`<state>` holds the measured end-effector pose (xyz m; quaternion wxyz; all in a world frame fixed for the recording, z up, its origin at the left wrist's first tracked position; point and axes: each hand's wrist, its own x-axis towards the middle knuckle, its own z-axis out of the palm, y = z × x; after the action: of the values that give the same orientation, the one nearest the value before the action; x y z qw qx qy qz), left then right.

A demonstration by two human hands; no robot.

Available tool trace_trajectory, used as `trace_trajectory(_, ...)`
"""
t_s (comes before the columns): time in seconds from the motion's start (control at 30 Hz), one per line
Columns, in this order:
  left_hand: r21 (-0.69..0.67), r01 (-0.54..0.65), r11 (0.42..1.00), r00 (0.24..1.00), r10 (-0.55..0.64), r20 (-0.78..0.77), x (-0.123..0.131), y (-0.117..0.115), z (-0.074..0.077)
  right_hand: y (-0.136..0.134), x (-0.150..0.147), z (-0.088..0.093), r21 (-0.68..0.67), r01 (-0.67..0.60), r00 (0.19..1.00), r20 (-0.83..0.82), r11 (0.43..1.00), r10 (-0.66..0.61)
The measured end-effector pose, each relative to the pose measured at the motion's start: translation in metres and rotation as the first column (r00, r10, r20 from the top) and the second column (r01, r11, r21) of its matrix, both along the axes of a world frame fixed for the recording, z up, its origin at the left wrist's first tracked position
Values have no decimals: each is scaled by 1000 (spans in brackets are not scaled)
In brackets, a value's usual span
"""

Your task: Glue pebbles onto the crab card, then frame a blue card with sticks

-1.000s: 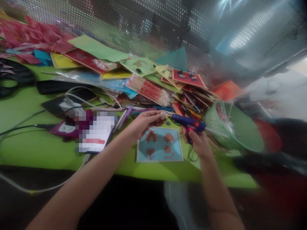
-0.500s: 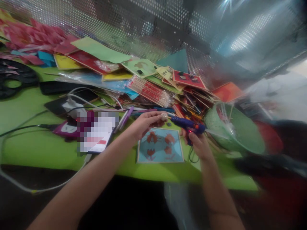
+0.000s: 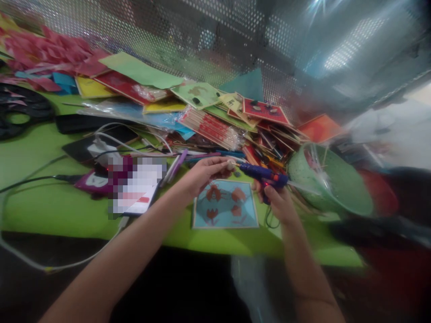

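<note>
Pinching a rounded lump (image 3: pixel 230 164), the left hand (image 3: pixel 209 173) faces a metal nozzle (image 3: pixel 237 165).

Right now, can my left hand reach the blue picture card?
Probably yes: the blue picture card lies close by, mostly uncovered, but your left hand pinches a small pale piece.

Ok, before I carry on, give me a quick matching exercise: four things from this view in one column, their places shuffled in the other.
Things
1. glue gun
2. small pale piece
3. blue picture card
4. green basin

Places
A. lying flat on the green tabletop
B. off to the right of the right hand
C. gripped in the right hand
D. between the fingertips of the left hand

Right pairs: 1-C, 2-D, 3-A, 4-B
</note>
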<state>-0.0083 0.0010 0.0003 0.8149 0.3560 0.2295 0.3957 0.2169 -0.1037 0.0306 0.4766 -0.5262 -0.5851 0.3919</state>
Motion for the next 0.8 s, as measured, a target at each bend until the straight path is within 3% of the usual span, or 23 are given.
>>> trace_trajectory(0.8,15,-30,999,1000,30,-1,-1,3,-2,-1,1,1,7,-36,999,10,999,36)
